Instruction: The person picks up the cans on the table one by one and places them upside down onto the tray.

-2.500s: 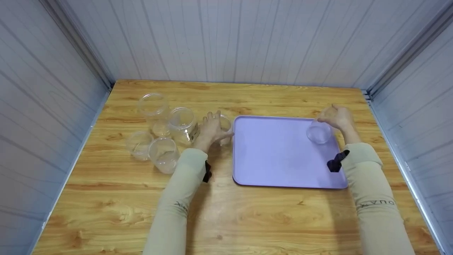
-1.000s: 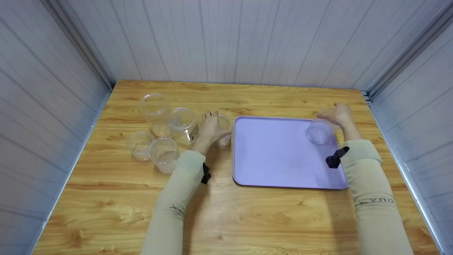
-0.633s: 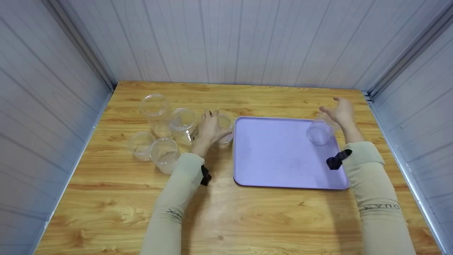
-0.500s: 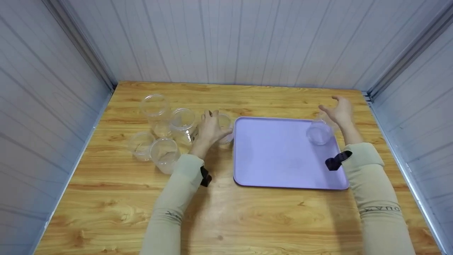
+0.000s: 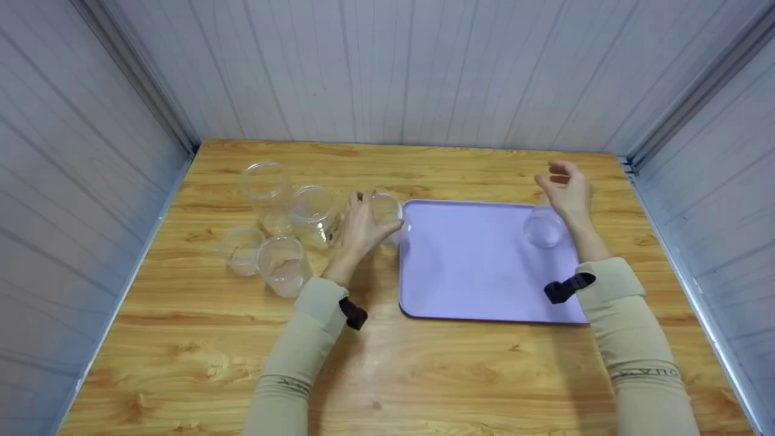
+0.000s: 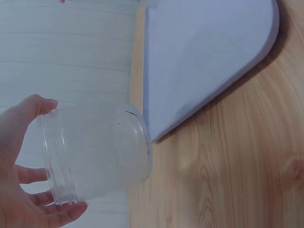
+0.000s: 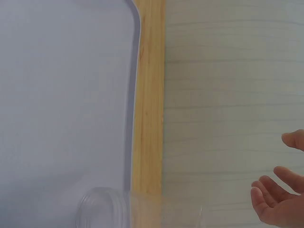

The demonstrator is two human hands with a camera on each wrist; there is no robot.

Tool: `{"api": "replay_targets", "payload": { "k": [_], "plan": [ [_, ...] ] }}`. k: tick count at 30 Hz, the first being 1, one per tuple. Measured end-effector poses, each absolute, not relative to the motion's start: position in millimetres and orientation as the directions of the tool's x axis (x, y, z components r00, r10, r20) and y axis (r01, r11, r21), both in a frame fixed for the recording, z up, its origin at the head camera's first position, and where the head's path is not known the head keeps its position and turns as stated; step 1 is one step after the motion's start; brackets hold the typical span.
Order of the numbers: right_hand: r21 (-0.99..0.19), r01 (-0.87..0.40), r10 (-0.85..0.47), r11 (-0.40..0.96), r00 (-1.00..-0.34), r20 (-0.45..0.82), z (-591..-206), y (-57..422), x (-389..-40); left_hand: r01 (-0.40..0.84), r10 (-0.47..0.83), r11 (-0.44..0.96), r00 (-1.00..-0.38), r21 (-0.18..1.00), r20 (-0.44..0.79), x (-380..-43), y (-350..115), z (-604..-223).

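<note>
My left hand [image 5: 362, 225] grips a clear plastic jar [image 5: 387, 211] around its mouth, by the tray's left edge. In the left wrist view, thumb and fingers span the threaded neck of this jar [image 6: 97, 149], whose base points toward the tray's corner. On the purple tray [image 5: 478, 266], at its far right corner, another clear jar [image 5: 544, 230] stands. My right hand [image 5: 569, 197] is above and behind that jar, fingers loosely bent, holding nothing. The right wrist view shows this hand [image 7: 282, 194] apart from the jar [image 7: 102, 209].
Several more clear jars stand on the left of the wooden table [image 5: 375, 369]: a tall one [image 5: 264, 181], one [image 5: 313, 206] beside my left hand, a low one [image 5: 239, 245] and a near one [image 5: 283, 266]. Pale panel walls [image 5: 387, 72] enclose the table.
My right hand has let go of the jar on the tray and drawn away. My left hand, beside its jar earlier, has shifted that jar rightward to overlap the tray's left edge.
</note>
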State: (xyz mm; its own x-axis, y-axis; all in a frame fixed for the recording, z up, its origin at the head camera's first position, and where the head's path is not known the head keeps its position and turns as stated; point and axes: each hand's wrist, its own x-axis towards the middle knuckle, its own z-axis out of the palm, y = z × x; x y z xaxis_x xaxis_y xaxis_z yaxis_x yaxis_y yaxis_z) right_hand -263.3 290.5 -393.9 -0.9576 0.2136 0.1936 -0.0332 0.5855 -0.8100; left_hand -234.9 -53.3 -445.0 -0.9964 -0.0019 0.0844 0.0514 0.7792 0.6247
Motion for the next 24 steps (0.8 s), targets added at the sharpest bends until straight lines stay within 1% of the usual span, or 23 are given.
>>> {"api": "replay_targets", "payload": {
  "k": [5,11,17,24],
  "plan": [
    [-0.86,-0.08,0.165,0.504,-0.968,0.187,-397,279,-257,0.084,-0.023,0.732,-0.989,0.676,0.148,-229,-49,-443],
    [-0.915,-0.108,0.158,0.389,-0.971,0.181,-402,266,-252,0.159,-0.047,0.673,-0.965,0.722,0.256,-224,-44,-441],
    [-0.953,-0.108,0.145,0.283,-0.977,0.154,-411,257,-247,0.179,-0.052,0.61,-0.963,0.772,0.265,-220,-38,-441],
    [-0.986,-0.065,0.047,0.152,-0.996,0.073,-413,244,-238,0.211,-0.067,0.553,-0.953,0.806,0.296,-215,-33,-439]
  ]
}}
